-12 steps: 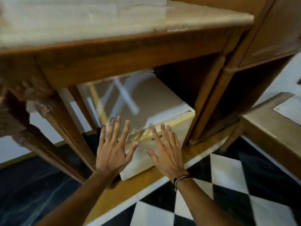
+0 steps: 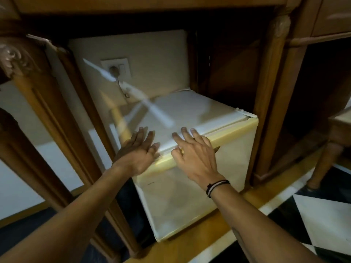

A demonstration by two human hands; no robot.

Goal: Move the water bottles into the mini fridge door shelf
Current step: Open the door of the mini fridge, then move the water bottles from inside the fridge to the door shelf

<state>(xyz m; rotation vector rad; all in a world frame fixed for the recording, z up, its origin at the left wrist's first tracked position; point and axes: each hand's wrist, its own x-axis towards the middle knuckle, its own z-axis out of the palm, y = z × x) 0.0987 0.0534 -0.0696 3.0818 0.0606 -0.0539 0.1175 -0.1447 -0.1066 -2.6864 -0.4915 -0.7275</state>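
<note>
A cream-white mini fridge [image 2: 233, 160] stands on the floor under a wooden table, its door closed. My left hand [image 2: 139, 153] lies flat at the fridge's top front left corner with the fingers apart. My right hand [image 2: 193, 154] rests over the top front edge of the door, fingers spread and holding nothing; a dark band circles its wrist. No water bottles show in this view.
Carved wooden table legs [image 2: 273, 95] frame the fridge on both sides. A wall socket with a plug [image 2: 115, 70] sits behind the fridge. A wooden stool [image 2: 338, 141] stands at the right. The floor [image 2: 322, 221] is black-and-white tile with a wooden strip along the front.
The view has dropped lower and closer under the table. Both hands moved forward from in front of the fridge onto its top front edge.
</note>
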